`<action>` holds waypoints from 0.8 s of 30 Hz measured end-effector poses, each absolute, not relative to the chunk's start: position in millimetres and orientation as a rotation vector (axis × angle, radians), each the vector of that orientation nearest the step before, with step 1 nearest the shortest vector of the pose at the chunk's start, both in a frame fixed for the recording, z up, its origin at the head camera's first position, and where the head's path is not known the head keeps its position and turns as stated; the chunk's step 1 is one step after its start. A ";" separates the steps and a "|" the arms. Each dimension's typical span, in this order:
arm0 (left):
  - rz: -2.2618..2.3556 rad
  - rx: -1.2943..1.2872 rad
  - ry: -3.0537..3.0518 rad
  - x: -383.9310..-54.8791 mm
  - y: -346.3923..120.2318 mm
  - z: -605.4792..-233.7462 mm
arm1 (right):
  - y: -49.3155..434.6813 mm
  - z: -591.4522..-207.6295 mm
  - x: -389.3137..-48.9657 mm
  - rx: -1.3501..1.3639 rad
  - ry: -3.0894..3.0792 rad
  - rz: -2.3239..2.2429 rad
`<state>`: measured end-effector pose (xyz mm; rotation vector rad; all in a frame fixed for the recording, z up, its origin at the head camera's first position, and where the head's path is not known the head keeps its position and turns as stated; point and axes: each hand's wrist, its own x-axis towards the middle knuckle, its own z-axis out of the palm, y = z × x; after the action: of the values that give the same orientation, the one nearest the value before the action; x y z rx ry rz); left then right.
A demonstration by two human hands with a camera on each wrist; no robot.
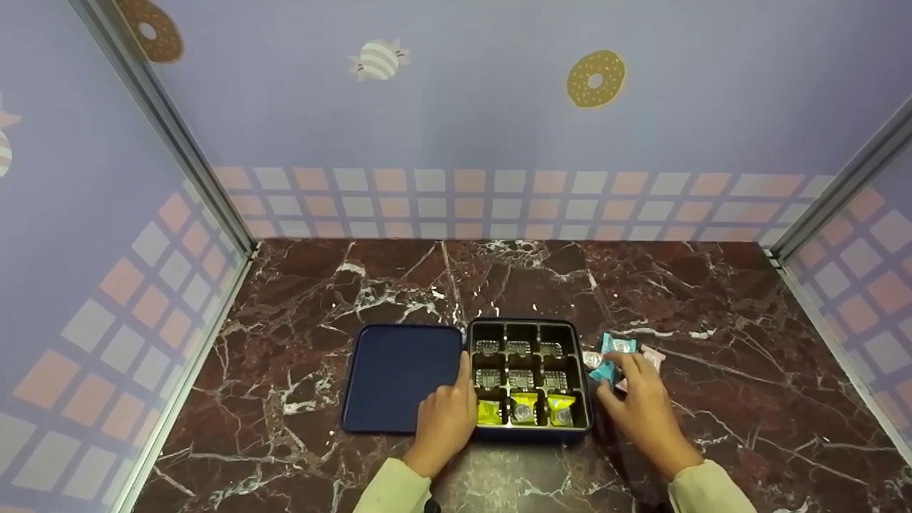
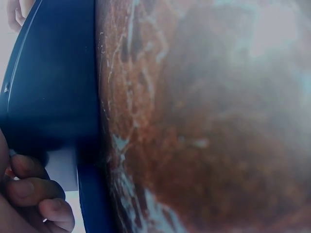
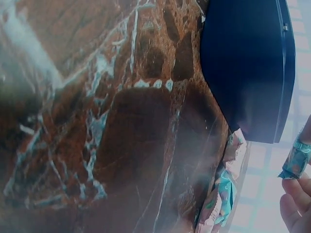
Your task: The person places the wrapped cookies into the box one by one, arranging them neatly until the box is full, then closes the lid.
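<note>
A dark blue box (image 1: 531, 433) with a black divided tray stands at the centre in the head view. Yellow-wrapped candies (image 1: 524, 410) fill its nearest row; the other two rows hold nothing. My left hand (image 1: 445, 417) touches the box's left side, index finger straight along the edge, the other fingers loosely bent in the left wrist view. Right of the box, my right hand (image 1: 645, 410) pinches a blue-wrapped candy (image 3: 297, 158) between thumb and fingers. Beside it lie another blue-wrapped candy (image 1: 620, 345) and pink-wrapped candies (image 1: 653, 357), partly hidden by the hand.
Left of the box lies its flat dark blue lid (image 1: 402, 377), partly under the left hand. The marbled dark red tabletop (image 1: 299, 285) meets a patterned wall (image 1: 470, 128) at the back and side panels left and right.
</note>
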<state>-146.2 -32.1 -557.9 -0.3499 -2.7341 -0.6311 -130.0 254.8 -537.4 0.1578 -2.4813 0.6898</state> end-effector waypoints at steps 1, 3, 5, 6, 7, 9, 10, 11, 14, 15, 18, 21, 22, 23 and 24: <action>-0.632 -0.347 -2.735 -146.3 -32.4 -558.2 | 254.3 -537.6 -130.1 0.162 -2.481 0.691; -0.634 -0.346 -2.734 -146.6 -32.9 -558.7 | 253.2 -537.5 -130.5 0.172 -2.477 0.691; -0.643 -0.343 -2.738 -146.8 -33.3 -558.7 | 252.4 -537.1 -131.2 0.186 -2.471 0.689; -0.652 -0.344 -2.738 -147.0 -33.3 -558.8 | 252.0 -537.0 -131.6 0.190 -2.466 0.689; -0.661 -0.347 -2.740 -147.1 -33.2 -558.5 | 251.6 -536.8 -132.2 0.193 -2.462 0.690; -0.679 -0.348 -2.746 -146.6 -33.1 -558.4 | 250.8 -536.8 -133.3 0.205 -2.455 0.691; -0.691 -0.346 -2.750 -146.6 -32.9 -557.9 | 250.6 -536.2 -134.2 0.210 -2.452 0.691; -0.702 -0.345 -2.755 -146.6 -32.8 -557.4 | 250.3 -535.5 -135.1 0.214 -2.449 0.695; -0.738 -0.341 -2.764 -146.4 -32.6 -557.2 | 249.7 -535.0 -137.1 0.225 -2.442 0.703; -0.748 -0.341 -2.765 -146.1 -32.5 -557.4 | 249.5 -535.0 -137.6 0.227 -2.441 0.705; -0.762 -0.339 -2.769 -145.4 -32.6 -557.1 | 249.0 -535.1 -139.3 0.242 -2.446 0.710; -0.766 -0.337 -2.772 -145.4 -33.0 -556.7 | 247.9 -534.6 -141.7 0.273 -2.452 0.702; -0.763 -0.336 -2.774 -145.7 -33.2 -556.4 | 247.5 -534.3 -142.7 0.285 -2.452 0.699; -0.765 -0.337 -2.775 -145.9 -33.3 -556.1 | 247.2 -534.1 -143.6 0.295 -2.450 0.695; -0.764 -0.339 -2.777 -146.1 -33.4 -555.7 | 246.9 -533.8 -144.5 0.306 -2.447 0.690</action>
<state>-146.1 -33.4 -555.7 -0.3392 -2.7771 -0.7636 -144.5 246.9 -533.8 0.3056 -2.4466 0.6898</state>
